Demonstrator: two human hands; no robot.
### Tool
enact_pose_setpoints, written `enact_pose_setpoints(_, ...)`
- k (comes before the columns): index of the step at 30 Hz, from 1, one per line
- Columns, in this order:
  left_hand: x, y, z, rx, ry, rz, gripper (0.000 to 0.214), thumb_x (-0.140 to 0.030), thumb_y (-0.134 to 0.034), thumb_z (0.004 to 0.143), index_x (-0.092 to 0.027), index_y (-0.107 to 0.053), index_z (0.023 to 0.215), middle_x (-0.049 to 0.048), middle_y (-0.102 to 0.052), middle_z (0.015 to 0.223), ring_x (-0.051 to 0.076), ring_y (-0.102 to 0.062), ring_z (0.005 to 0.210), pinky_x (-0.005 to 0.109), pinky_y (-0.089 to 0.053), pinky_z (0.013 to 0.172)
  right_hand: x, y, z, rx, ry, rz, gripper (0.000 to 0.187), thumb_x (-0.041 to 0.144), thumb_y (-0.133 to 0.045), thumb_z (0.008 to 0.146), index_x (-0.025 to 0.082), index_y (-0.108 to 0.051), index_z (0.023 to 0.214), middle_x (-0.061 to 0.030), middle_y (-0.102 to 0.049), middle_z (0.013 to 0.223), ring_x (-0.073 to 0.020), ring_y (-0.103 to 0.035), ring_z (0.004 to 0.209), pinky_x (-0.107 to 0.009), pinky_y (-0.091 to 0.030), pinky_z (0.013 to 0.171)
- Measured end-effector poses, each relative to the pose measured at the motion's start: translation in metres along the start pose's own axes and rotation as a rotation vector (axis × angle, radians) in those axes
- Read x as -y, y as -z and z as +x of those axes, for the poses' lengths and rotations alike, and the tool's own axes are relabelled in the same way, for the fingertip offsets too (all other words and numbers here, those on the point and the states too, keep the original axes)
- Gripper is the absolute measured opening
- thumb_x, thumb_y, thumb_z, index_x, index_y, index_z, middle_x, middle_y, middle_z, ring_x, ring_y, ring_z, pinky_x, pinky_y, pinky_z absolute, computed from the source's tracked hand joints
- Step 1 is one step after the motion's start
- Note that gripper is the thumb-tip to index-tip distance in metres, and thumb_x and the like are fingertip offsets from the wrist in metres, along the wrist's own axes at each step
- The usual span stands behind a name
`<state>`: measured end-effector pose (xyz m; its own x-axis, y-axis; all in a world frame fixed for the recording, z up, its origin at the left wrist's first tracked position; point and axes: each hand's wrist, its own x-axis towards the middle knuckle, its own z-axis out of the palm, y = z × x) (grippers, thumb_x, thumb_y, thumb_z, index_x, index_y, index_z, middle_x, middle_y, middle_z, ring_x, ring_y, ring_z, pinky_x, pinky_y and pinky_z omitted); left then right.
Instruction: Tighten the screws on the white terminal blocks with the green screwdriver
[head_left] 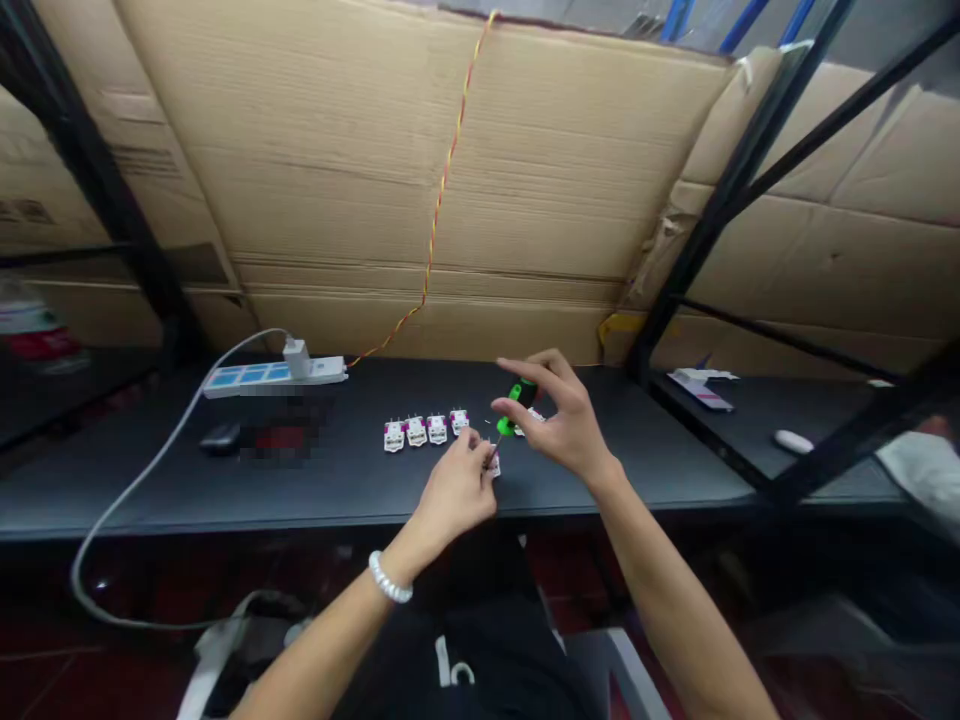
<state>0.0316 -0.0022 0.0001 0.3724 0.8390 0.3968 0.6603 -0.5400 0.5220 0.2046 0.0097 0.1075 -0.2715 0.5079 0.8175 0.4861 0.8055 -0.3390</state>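
Observation:
My right hand (551, 410) is closed around the green and black handle of a screwdriver (517, 402), its shaft slanting down to the left. The tip of the shaft meets a small white part (493, 466) at the fingers of my left hand (461, 478). Those fingers pinch that part low over the front of the table; much of it is hidden behind them. Left of my hands, several white parts with purple sides (416, 431) stand in a row. Another white part (529, 420) lies partly hidden behind my right hand.
The dark table (360, 490) runs along a cardboard wall (337, 180). At the left are a white power strip (322, 371) with a plugged-in charger and cable, and a dark object (220, 438). Black metal frame posts (697, 220) rise on both sides. A twisted wire (437, 210) hangs down the cardboard.

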Motion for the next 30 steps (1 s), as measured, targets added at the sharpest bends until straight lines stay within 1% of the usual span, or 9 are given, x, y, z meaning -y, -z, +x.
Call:
enact_pose_setpoints(3,0.0002,-0.0002,-0.0002,-0.004,-0.009,0.015,0.018,-0.005,-0.056,0.089,-0.02,-0.061,0.098,0.0097,-0.055,0.116,0.024,-0.063,0.103,0.039,-0.058,0.098,-0.0001,-0.0016,-0.0028,0.134,0.015,0.116,0.06,0.028,-0.052,0.108,0.032,-0.041,0.166,-0.0135,-0.058,0.15,-0.027,-0.063,0.131,-0.05,-0.054,0.115)
enact_pose_setpoints(5,0.0003,-0.0006,-0.0001,0.0,-0.009,0.021,0.017,-0.006,-0.055,0.091,-0.019,-0.061,0.099,0.0104,-0.056,0.117,0.024,-0.063,0.104,0.039,-0.058,0.1,-0.0011,-0.0021,-0.0034,0.182,0.014,0.186,0.062,0.024,-0.045,0.11,0.033,-0.032,0.17,-0.0131,-0.054,0.159,-0.0266,-0.062,0.137,-0.049,-0.055,0.114)
enact_pose_setpoints(10,0.0008,-0.0015,-0.0001,0.006,-0.01,0.025,0.016,-0.006,-0.056,0.091,-0.019,-0.062,0.099,0.0109,-0.055,0.118,0.024,-0.064,0.104,0.038,-0.058,0.1,-0.0016,-0.0015,-0.0002,0.038,0.022,0.024,0.043,0.036,-0.078,0.095,0.03,-0.073,0.137,-0.0084,-0.07,0.113,-0.0224,-0.069,0.095,-0.039,-0.064,0.085)
enact_pose_setpoints(12,0.0009,-0.0014,-0.0004,0.002,-0.019,0.034,0.016,-0.006,-0.055,0.091,-0.019,-0.062,0.099,0.011,-0.055,0.117,0.024,-0.063,0.104,0.038,-0.058,0.1,-0.0003,-0.0009,0.0004,0.045,0.021,0.007,0.045,0.036,-0.076,0.096,0.029,-0.071,0.14,-0.0102,-0.067,0.118,-0.0239,-0.069,0.102,-0.042,-0.063,0.092)
enact_pose_setpoints(16,0.0001,-0.0006,-0.0009,0.004,-0.02,0.037,0.017,-0.006,-0.056,0.091,-0.018,-0.063,0.1,0.0112,-0.056,0.116,0.024,-0.064,0.104,0.038,-0.058,0.1,-0.0001,-0.0001,-0.0006,0.164,-0.006,0.172,0.055,0.025,-0.05,0.108,0.03,-0.048,0.163,-0.0133,-0.061,0.149,-0.0255,-0.065,0.132,-0.045,-0.058,0.11)
enact_pose_setpoints(21,-0.0004,-0.0001,-0.0001,-0.002,-0.016,0.032,0.016,-0.006,-0.056,0.092,-0.018,-0.063,0.1,0.0106,-0.057,0.117,0.024,-0.064,0.102,0.038,-0.059,0.098,-0.0028,-0.0004,-0.0005,-0.017,0.003,0.014,0.044,0.036,-0.081,0.093,0.029,-0.074,0.135,-0.008,-0.071,0.109,-0.0212,-0.069,0.087,-0.038,-0.065,0.079)
enact_pose_setpoints(23,0.0001,-0.0006,0.0003,-0.005,-0.018,0.033,0.016,-0.007,-0.057,0.091,-0.018,-0.063,0.1,0.011,-0.057,0.117,0.024,-0.064,0.102,0.039,-0.059,0.098,-0.0022,-0.0003,-0.001,0.003,0.021,-0.006,0.044,0.036,-0.077,0.096,0.029,-0.072,0.139,-0.0106,-0.069,0.118,-0.0237,-0.069,0.097,-0.043,-0.064,0.09)
enact_pose_setpoints(26,0.0008,-0.0018,0.0005,-0.006,-0.023,0.033,0.016,-0.006,-0.056,0.092,-0.019,-0.063,0.1,0.0107,-0.057,0.115,0.024,-0.064,0.101,0.039,-0.059,0.099,-0.0008,-0.0001,-0.0024,0.144,-0.016,0.188,0.052,0.03,-0.056,0.107,0.032,-0.053,0.159,-0.0116,-0.065,0.142,-0.0255,-0.069,0.121,-0.047,-0.06,0.106)
enact_pose_setpoints(30,0.001,-0.0019,-0.0002,-0.015,-0.027,0.022,0.017,-0.006,-0.055,0.091,-0.019,-0.062,0.1,0.011,-0.058,0.117,0.024,-0.065,0.103,0.04,-0.059,0.099,0.0008,0.0006,-0.0021,0.102,-0.053,0.203,0.043,0.033,-0.071,0.1,0.031,-0.069,0.143,-0.0073,-0.072,0.117,-0.0198,-0.07,0.093,-0.036,-0.064,0.083)
